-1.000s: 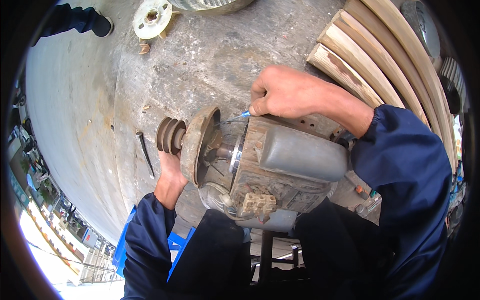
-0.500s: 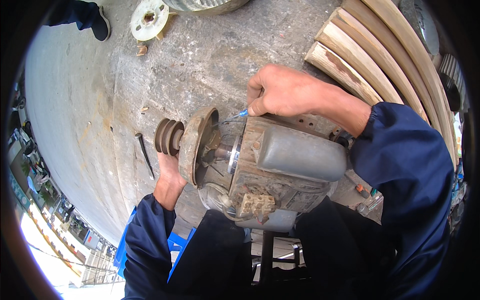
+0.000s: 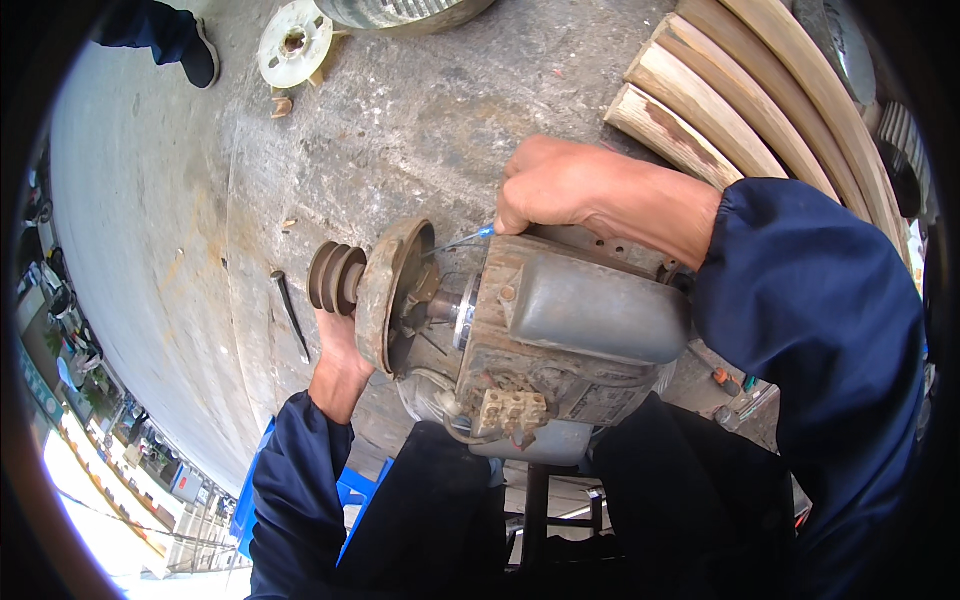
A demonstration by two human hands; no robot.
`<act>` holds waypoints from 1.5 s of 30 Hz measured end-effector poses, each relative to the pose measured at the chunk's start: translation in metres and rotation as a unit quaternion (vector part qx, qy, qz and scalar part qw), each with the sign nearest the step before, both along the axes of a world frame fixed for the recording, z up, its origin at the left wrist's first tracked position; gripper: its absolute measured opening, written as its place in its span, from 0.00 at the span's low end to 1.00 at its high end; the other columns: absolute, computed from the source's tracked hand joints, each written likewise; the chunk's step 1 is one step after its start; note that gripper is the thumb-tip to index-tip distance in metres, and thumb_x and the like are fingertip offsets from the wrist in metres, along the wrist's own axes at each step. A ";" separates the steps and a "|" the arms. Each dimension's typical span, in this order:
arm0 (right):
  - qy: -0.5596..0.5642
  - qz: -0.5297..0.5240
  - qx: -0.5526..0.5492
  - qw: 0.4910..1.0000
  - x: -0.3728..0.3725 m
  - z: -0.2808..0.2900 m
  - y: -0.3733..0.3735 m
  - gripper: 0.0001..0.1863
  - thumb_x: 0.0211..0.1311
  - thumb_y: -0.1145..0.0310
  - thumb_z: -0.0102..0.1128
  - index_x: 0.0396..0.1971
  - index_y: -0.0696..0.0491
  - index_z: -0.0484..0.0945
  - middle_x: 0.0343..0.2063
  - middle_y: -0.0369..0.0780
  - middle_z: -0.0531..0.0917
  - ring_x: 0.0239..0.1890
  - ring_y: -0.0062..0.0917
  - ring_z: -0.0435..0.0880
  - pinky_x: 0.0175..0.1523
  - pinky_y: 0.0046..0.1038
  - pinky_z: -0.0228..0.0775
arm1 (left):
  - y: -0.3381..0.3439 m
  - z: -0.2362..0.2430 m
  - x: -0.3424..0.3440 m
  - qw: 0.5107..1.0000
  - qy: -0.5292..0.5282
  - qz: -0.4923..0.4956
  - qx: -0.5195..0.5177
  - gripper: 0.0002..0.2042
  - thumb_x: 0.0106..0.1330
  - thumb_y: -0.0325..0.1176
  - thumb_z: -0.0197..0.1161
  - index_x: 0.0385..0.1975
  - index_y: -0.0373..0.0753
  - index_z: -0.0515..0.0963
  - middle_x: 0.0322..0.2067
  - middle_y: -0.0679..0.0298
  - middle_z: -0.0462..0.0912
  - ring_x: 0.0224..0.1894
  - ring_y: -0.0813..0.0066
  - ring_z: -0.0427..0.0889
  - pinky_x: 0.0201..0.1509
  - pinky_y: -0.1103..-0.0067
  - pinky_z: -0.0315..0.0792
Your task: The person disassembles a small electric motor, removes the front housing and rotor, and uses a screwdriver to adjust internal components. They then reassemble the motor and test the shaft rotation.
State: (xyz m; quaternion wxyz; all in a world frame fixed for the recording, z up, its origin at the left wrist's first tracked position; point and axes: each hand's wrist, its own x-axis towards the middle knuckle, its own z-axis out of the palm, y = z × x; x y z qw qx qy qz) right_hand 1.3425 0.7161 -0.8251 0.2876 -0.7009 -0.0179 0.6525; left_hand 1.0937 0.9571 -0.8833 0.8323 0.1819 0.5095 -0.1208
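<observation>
Barely anything shifts; right hand (image 3: 560, 190) stays clenched on blue screwdriver (image 3: 462, 240), left hand (image 3: 340, 365) cups heavy, rigid motor (image 3: 560, 340) beneath its end plate (image 3: 388, 295).

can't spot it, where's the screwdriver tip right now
Head view, centre: the screwdriver in the right hand points left at the motor's end cover.

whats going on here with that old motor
A person in blue sleeves is working on a worn electric motor over a concrete floor. The right hand pokes a blue-handled screwdriver into the gap behind the rusty end cover. The left hand steadies that end from below, near the grooved pulley.
</observation>
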 end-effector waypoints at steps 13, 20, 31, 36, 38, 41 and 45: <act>-0.190 0.284 0.111 0.933 0.007 -0.001 0.017 0.12 0.52 0.76 0.61 0.36 0.63 0.86 0.37 0.55 0.87 0.43 0.47 0.87 0.50 0.42 0.79 | -0.011 0.005 0.006 1.000 0.000 0.026 -0.002 0.39 0.74 0.62 0.44 0.72 0.32 0.62 0.65 0.37 0.70 0.64 0.39 0.74 0.70 0.52 0.70; -0.194 0.275 0.110 0.935 0.008 -0.002 0.018 0.13 0.51 0.74 0.63 0.36 0.62 0.87 0.36 0.56 0.87 0.42 0.47 0.88 0.50 0.42 0.79 | -0.019 0.015 0.012 0.999 -0.011 0.033 -0.015 0.37 0.76 0.59 0.42 0.72 0.32 0.63 0.63 0.35 0.72 0.61 0.39 0.77 0.68 0.53 0.73; -0.169 0.267 0.083 0.945 0.009 -0.011 0.018 0.15 0.50 0.68 0.68 0.36 0.62 0.87 0.35 0.55 0.87 0.41 0.46 0.87 0.48 0.42 0.79 | -0.014 0.005 0.005 1.000 -0.018 0.016 -0.003 0.39 0.75 0.61 0.41 0.72 0.32 0.62 0.64 0.33 0.70 0.62 0.37 0.75 0.69 0.54 0.72; -0.163 0.244 0.106 0.950 0.009 -0.012 0.010 0.14 0.58 0.65 0.66 0.36 0.61 0.86 0.33 0.52 0.88 0.38 0.41 0.87 0.46 0.42 0.78 | -0.010 0.001 0.002 1.000 -0.017 0.014 0.008 0.39 0.75 0.61 0.41 0.72 0.32 0.62 0.63 0.33 0.71 0.61 0.38 0.76 0.68 0.54 0.73; -0.104 0.251 0.097 0.958 0.015 -0.010 0.011 0.14 0.61 0.65 0.65 0.36 0.61 0.86 0.32 0.49 0.88 0.38 0.38 0.87 0.46 0.41 0.77 | -0.009 0.004 0.002 1.000 -0.017 0.010 0.014 0.39 0.75 0.61 0.42 0.72 0.31 0.62 0.63 0.34 0.71 0.61 0.38 0.77 0.67 0.54 0.73; -0.068 0.245 0.094 0.963 0.017 -0.011 0.007 0.13 0.63 0.64 0.64 0.35 0.60 0.86 0.29 0.44 0.88 0.37 0.33 0.87 0.45 0.39 0.76 | -0.009 0.000 0.001 1.000 -0.017 0.008 0.009 0.39 0.75 0.61 0.42 0.72 0.31 0.62 0.62 0.34 0.71 0.60 0.39 0.77 0.66 0.54 0.74; -0.040 0.238 0.089 0.966 0.018 -0.014 0.009 0.13 0.65 0.63 0.63 0.35 0.59 0.86 0.27 0.41 0.88 0.35 0.31 0.85 0.43 0.37 0.75 | -0.007 0.001 -0.001 1.000 -0.019 0.005 0.012 0.39 0.74 0.61 0.42 0.72 0.31 0.62 0.62 0.34 0.72 0.59 0.39 0.78 0.65 0.55 0.75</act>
